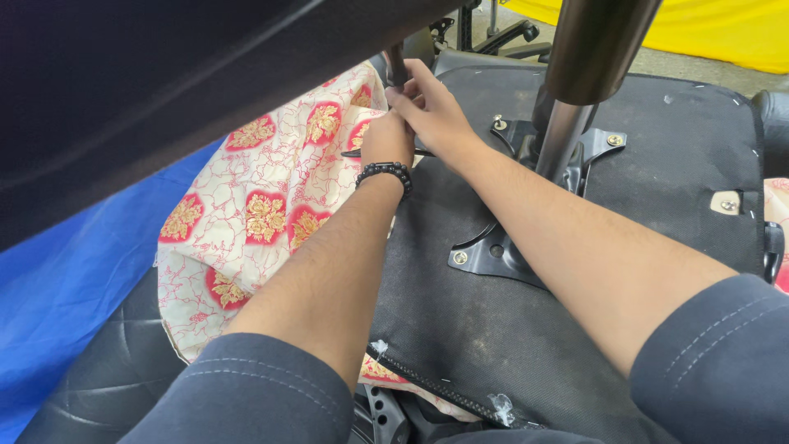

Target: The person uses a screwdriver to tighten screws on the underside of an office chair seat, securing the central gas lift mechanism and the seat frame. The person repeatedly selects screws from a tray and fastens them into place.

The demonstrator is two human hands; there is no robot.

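While both forearms reach away from the camera, the left hand [386,138] and right hand [431,111] meet at the far left edge of an upturned chair seat [657,189]. There they work on the floral cloth [263,205] right where it meets the seat's rim.

Nearest the camera, by the sleeves, a zip [427,382] runs diagonally along the seat's near edge, with bits of clear tape stuck on it. The cloth lies just left of the seat, draped over a dark padded part. Its long axis runs from the near left up to the hands at the far end. It's cream with thin red line work and red patches holding gold flowers, and it looks loose and rumpled.

The left grip is curled shut on the cloth's far edge, with a black bead bracelet [385,171] at the wrist. The right grip is closed around something dark and thin at the same spot. I can't tell what it is, since the fingers cover it.

Further out, the seat's black underside carries a metal plate [493,247] with screws. A thick post [575,90] rises from it just right of the right arm, crowding that side. A big dark bar [164,82] crosses the top left and hides whatever's beyond the hands. Blue sheeting [57,279] sits at far left, yellow sheeting [723,29] at the very back.
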